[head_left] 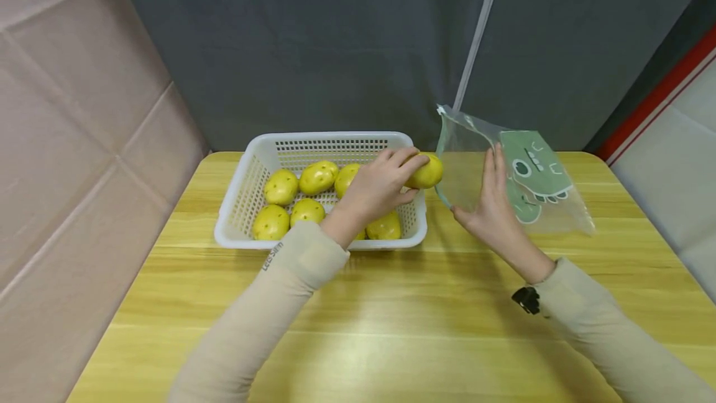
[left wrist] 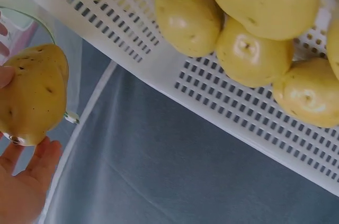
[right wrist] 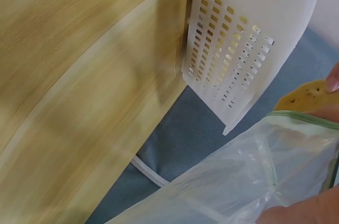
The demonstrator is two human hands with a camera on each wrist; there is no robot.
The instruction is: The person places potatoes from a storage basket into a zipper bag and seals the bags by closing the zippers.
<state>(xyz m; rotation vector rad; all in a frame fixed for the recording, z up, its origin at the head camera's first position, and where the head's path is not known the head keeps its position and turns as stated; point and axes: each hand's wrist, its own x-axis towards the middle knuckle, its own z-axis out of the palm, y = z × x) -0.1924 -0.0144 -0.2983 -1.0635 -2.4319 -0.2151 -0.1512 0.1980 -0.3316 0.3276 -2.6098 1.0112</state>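
Note:
My left hand grips a yellow potato past the basket's right end, at the mouth of a clear zip bag. In the left wrist view, fingers and thumb hold this potato from opposite sides. My right hand holds the bag near its parted mouth, thumb by the lower rim and long fingers stretched upward over the plastic. A green cartoon print covers part of the bag. In the right wrist view, the potato shows just beyond the green-edged rim.
A white perforated basket stands on the wooden table left of the bag, holding several more potatoes. A dark grey curtain hangs behind the table. Pale padded panels rise on the left side.

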